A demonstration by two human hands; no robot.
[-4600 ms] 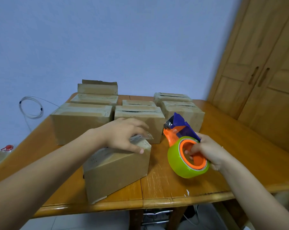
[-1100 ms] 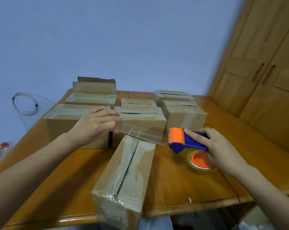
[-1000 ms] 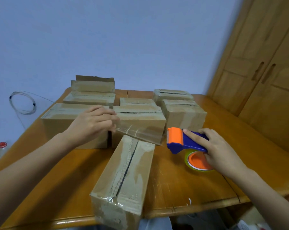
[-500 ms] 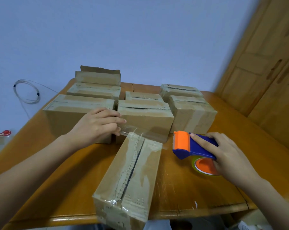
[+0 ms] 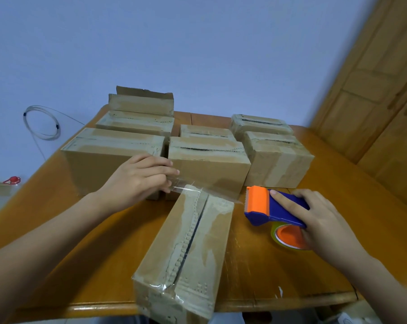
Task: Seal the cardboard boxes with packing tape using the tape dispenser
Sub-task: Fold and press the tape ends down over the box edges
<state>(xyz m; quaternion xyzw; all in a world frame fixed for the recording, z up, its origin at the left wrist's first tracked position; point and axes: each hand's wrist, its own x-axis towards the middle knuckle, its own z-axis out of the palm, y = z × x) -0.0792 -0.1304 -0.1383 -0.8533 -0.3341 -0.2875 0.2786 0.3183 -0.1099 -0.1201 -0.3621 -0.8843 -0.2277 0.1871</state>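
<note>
Our left hand (image 5: 139,181) pinches the free end of a clear tape strip (image 5: 211,191) between thumb and fingers, just past the far left corner of the nearest box (image 5: 193,249). The strip stretches across that box's far end to the tape dispenser (image 5: 268,206). Our right hand (image 5: 319,220) grips the dispenser by its blue handle, with the index finger laid straight along the top toward the orange head. The dispenser sits low over the desk (image 5: 291,272), just right of the box, and its green roll (image 5: 289,237) with an orange core shows under the palm. We cannot tell whether the roll touches the wood.

The 2 hands are apart, with the box's far end between them. The box lies lengthwise toward us, its near end reaching over the desk's front edge and its centre seam a dark slit. Behind it stand 7 more boxes (image 5: 207,160), 1 at the back left with a flap up. A wooden wardrobe (image 5: 373,101) is at the right and a coiled cable (image 5: 42,122) hangs at the left.
</note>
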